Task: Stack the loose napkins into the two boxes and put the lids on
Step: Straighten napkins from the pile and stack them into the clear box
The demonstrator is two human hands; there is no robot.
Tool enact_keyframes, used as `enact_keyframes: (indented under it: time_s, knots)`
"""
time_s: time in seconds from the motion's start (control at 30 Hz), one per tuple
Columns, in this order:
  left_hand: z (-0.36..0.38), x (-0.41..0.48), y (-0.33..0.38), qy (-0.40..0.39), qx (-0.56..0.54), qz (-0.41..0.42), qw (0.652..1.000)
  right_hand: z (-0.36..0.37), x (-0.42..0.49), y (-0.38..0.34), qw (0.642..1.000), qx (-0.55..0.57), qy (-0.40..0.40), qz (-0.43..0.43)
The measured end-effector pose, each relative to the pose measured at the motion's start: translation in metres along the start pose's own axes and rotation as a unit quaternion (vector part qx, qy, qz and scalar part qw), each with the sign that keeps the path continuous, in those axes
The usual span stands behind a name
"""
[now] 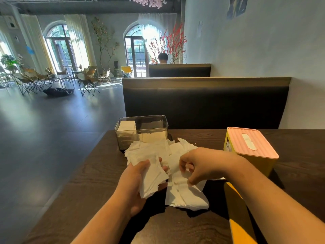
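A heap of loose white napkins (158,152) lies on the dark wooden table (88,187). My left hand (135,184) grips a small stack of napkins (153,180) from below. My right hand (197,166) pinches another napkin (184,194) from the heap beside it. Behind the heap stands a clear box (140,127) without a lid, with napkins stacked inside. At the right stands a yellow box (258,159) with a pink slotted lid (251,141) on it.
A black padded bench back (205,103) rises behind the table. A wall runs along the right. A yellow strip (237,215) lies under my right forearm. The table's left edge drops to a grey floor. A person sits far back.
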State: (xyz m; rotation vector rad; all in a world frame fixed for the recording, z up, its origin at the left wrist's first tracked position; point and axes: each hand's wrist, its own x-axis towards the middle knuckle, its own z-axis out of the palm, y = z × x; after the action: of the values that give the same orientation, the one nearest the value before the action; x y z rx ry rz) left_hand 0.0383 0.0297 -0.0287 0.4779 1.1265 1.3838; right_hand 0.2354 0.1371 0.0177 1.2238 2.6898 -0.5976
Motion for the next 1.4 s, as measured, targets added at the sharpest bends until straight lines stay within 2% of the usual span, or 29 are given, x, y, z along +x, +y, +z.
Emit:
enact_keyframes:
  time_s: [0.3,0.53,0.67,0.8,0.9,1.0,1.1,1.2,1.27,1.4]
  knots:
    - [0.001,0.002,-0.002,0.005,0.029,0.011,1.0,0.016,0.011,-0.006,0.997,-0.074,0.022,-0.027]
    - [-0.001,0.006,-0.004,-0.003,0.017,0.016,1.0,0.008,0.005,-0.006,0.998,-0.053,0.021,-0.034]
    - [0.0,0.008,-0.006,-0.002,-0.001,0.028,1.0,-0.021,-0.015,-0.009,0.995,-0.001,0.085,-0.046]
    - [0.0,0.011,-0.01,-0.017,-0.009,0.059,0.998,-0.038,-0.033,-0.009,0.967,0.156,0.179,-0.096]
    - [0.0,0.011,-0.011,-0.035,0.005,0.089,0.995,-0.037,-0.034,-0.012,0.946,0.233,0.178,-0.136]
    - [0.003,0.007,-0.012,-0.055,0.03,0.115,0.991,-0.032,-0.032,-0.023,0.939,0.268,0.137,-0.168]
    - [0.005,0.004,-0.013,-0.074,0.048,0.097,0.991,-0.023,-0.031,-0.034,0.942,0.268,0.078,-0.187]
    - [0.006,-0.001,-0.01,-0.101,0.066,0.06,0.991,-0.013,-0.024,-0.041,0.948,0.255,0.058,-0.183]
    - [0.008,-0.004,-0.011,-0.126,0.067,0.032,0.989,-0.008,-0.019,-0.044,0.956,0.232,0.071,-0.165]
    - [0.006,0.0,-0.012,-0.124,0.028,-0.061,0.99,0.001,-0.008,-0.044,0.97,0.161,0.124,-0.136]
